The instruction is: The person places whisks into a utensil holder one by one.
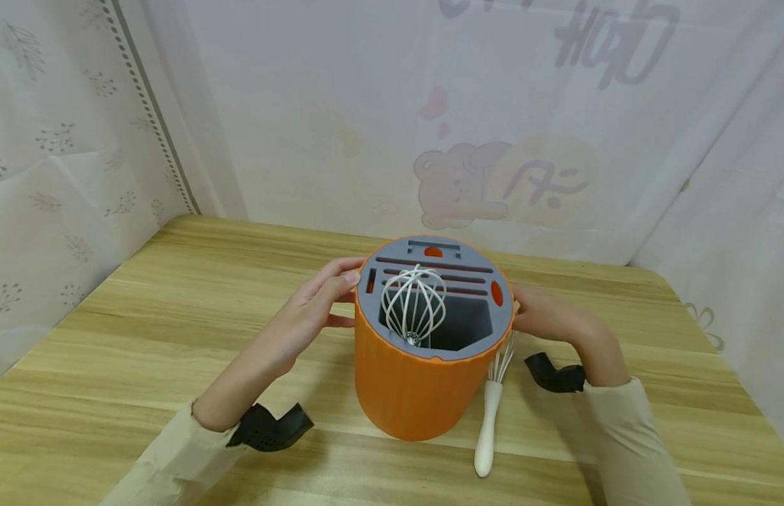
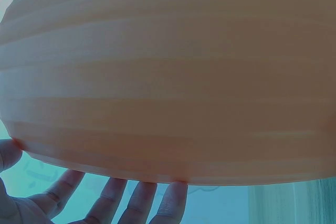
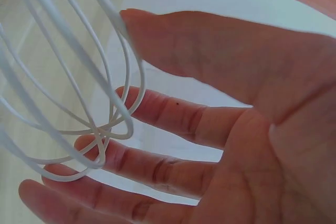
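An orange, ribbed utensil holder (image 1: 417,393) with a grey slotted top (image 1: 436,277) stands on the wooden table. My left hand (image 1: 312,299) rests against its left side near the rim, thumb and fingers spread. In the left wrist view, the left fingertips (image 2: 172,198) touch the holder's wall. One white whisk (image 1: 414,306) stands in the large compartment, wires up, its handle hidden inside. At the holder's right side, my right hand (image 1: 553,316) holds a second whisk (image 1: 490,422) by its wire loops, thumb and fingers around them. This whisk's pale handle points down.
The wooden table (image 1: 196,316) spreads out around the holder. Printed white curtains (image 1: 341,119) hang behind it and at both sides. A black device (image 1: 272,429) is on the left wrist and another (image 1: 554,374) on the right wrist.
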Action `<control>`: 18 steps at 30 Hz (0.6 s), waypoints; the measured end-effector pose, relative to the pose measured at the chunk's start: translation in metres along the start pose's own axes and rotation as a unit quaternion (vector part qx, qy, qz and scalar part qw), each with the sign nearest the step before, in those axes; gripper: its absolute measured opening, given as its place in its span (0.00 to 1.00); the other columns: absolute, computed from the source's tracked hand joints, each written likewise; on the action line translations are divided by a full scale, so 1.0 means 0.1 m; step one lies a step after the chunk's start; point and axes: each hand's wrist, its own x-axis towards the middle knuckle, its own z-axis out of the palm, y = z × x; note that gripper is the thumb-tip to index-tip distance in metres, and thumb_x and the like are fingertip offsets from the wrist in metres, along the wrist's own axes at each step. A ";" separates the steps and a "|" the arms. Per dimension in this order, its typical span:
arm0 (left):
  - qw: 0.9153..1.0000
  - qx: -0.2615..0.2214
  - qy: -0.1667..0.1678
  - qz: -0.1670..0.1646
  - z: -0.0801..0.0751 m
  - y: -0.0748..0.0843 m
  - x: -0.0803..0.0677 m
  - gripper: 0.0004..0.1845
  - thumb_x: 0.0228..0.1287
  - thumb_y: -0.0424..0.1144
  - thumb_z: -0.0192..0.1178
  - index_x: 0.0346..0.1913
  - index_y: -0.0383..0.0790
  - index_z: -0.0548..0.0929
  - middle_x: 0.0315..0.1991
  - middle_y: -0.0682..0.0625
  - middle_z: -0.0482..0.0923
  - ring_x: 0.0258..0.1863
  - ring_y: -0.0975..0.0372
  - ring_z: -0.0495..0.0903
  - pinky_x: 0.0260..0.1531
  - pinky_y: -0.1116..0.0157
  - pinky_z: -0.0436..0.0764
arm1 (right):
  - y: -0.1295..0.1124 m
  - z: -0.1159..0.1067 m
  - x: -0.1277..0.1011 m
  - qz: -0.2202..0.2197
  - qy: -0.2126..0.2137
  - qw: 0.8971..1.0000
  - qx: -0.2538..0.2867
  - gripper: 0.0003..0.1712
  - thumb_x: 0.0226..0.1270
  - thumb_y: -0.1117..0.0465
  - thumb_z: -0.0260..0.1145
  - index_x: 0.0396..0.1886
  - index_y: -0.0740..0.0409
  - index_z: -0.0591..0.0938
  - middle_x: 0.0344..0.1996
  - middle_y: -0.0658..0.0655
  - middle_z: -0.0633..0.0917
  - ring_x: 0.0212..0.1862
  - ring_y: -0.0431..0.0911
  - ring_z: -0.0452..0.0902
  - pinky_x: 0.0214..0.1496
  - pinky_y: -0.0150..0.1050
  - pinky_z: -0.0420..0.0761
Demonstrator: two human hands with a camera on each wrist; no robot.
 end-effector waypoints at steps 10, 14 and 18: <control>1.000 -0.002 0.000 -0.003 -0.01 0.01 0.00 0.22 0.71 0.49 0.40 0.63 0.48 0.68 0.59 0.46 0.70 0.54 0.52 0.73 0.47 0.56 0.79 | -0.21 -0.09 -0.11 -0.020 0.061 0.997 -0.036 0.19 0.62 0.61 0.64 0.52 0.55 0.75 0.43 0.54 0.79 0.38 0.46 0.72 0.38 0.40 0.75; 1.000 -0.002 -0.001 -0.003 -0.01 0.00 0.00 0.22 0.71 0.49 0.40 0.63 0.48 0.68 0.58 0.46 0.70 0.53 0.52 0.73 0.47 0.56 0.79 | -0.29 -0.11 -0.20 -0.026 0.091 0.994 -0.054 0.18 0.61 0.61 0.64 0.51 0.59 0.75 0.42 0.56 0.80 0.40 0.48 0.74 0.41 0.42 0.76; 1.000 -0.001 -0.001 -0.003 -0.01 0.00 0.01 0.22 0.71 0.48 0.40 0.63 0.48 0.68 0.58 0.46 0.70 0.53 0.52 0.73 0.47 0.56 0.79 | -0.37 -0.14 -0.28 -0.014 0.110 0.992 -0.061 0.19 0.61 0.61 0.64 0.51 0.60 0.75 0.46 0.59 0.79 0.42 0.50 0.74 0.43 0.46 0.77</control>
